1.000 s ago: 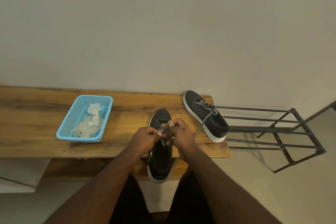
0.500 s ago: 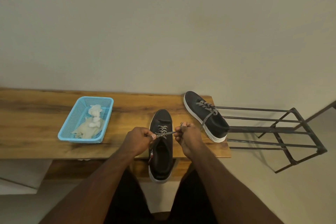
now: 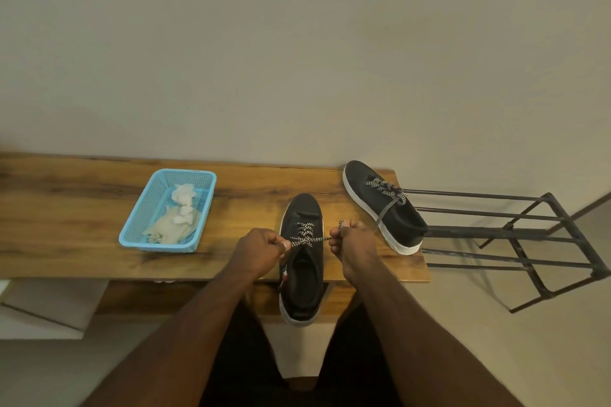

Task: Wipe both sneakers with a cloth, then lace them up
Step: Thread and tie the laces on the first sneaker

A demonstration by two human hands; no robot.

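1. Head view, the hands: a second ago both hands were bunched together over the tongue of the near sneaker [image 3: 302, 261]. Now they have drawn apart. The left hand [image 3: 261, 249] pinches one end of the speckled lace [image 3: 305, 239], and the right hand [image 3: 355, 241] has its fingers curled round the other end. The lace runs taut between them, across the shoe's upper eyelets.

2. Head view, the shoes: the near sneaker sits toe to the wall on the wooden bench [image 3: 82, 208], its heel hanging over the front edge. The far sneaker [image 3: 383, 205] lies at the bench's right end, already laced, one lace end trailing loose down its side.

3. Head view, the rest: the cloth [image 3: 175, 225] lies crumpled in the blue basket [image 3: 139, 218], well to the left. A black metal rack [image 3: 529, 235] stands off the bench's right end.

4. My reading: that pull looks like cinching the crossing tight, so wiping is done and the lacing of this second shoe is close to finished. A knot or bow seems to be what remains.
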